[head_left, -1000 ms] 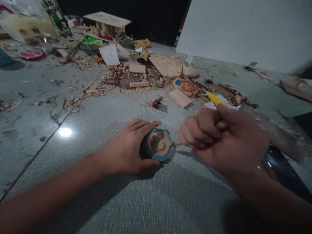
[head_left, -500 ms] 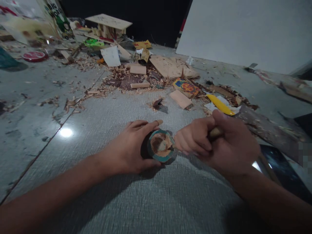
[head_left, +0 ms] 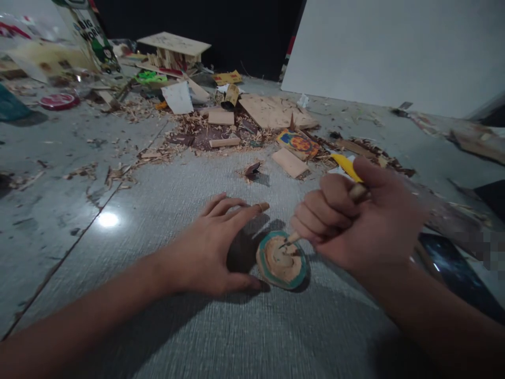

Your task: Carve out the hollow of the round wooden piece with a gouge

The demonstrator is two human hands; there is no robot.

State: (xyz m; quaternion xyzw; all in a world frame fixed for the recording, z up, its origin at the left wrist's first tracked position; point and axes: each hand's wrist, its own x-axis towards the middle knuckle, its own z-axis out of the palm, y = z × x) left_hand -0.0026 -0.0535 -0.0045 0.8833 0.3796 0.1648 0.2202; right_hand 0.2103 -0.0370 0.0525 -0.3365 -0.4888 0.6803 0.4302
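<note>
A small round wooden piece with a teal rim and a hollowed, pale middle rests on the grey surface between my hands. My left hand is just left of it, fingers spread and thumb out, not wrapped round it; a tan band circles one fingertip. Wrapped in my right hand is a carving tool with a wooden handle. The tool's thin dark tip reaches down into the hollow of the piece. My fingers hide most of the handle, and the exact blade shape cannot be made out.
Wood shavings and flat offcuts lie ahead, with a dark chip nearer. A yellow serrated object is beyond my right hand. A phone-like dark slab lies right. A stick model house stands at the back.
My left hand has let go of the round piece, its fingers now spread. The piece has shifted right and nearer to me. My right hand has moved slightly right, still gripping the tool.
</note>
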